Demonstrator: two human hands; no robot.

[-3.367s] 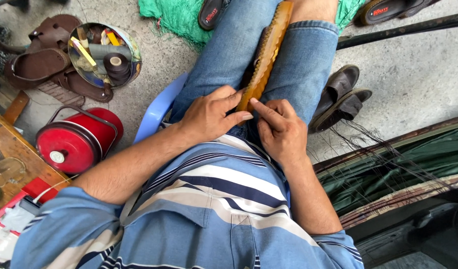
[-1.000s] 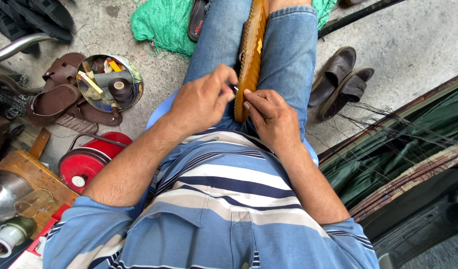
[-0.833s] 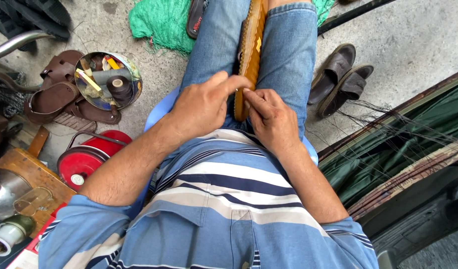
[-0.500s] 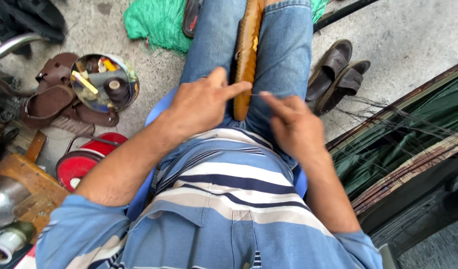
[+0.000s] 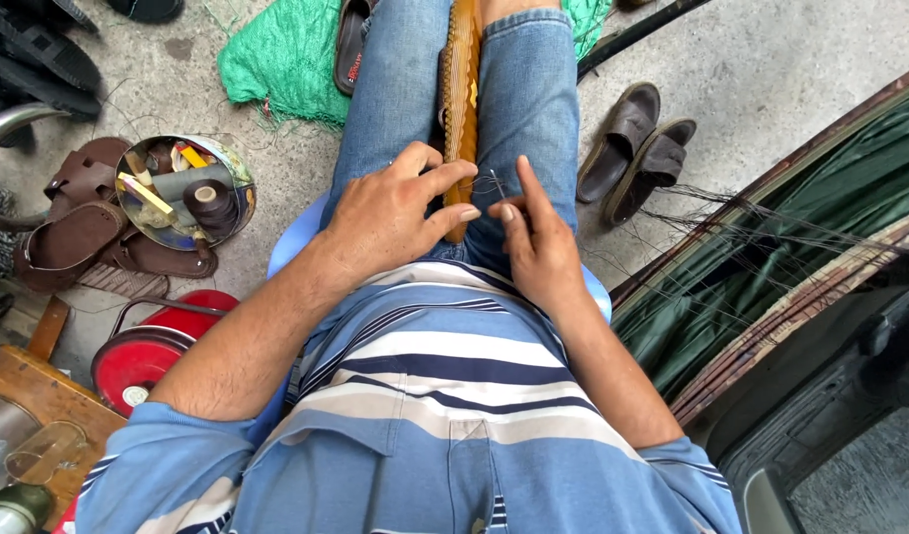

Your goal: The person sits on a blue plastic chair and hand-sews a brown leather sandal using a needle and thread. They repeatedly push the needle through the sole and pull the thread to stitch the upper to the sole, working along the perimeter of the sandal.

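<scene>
Hidden, cropped and too fine to read

The tan sole [image 5: 461, 109] runs off the top edge of the frame, and its near end is covered by the left hand [image 5: 390, 213]. What the right hand [image 5: 536, 252] pinches is too thin to tell; dark thread [image 5: 491, 184] barely shows. The brown sandal [image 5: 350, 44] at upper centre is cut off.

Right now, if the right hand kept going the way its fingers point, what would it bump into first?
The right hand points up along the lap, so it would probably meet the denim leg first. The brown sole lies just beside that line; depth is hard to judge.
</scene>
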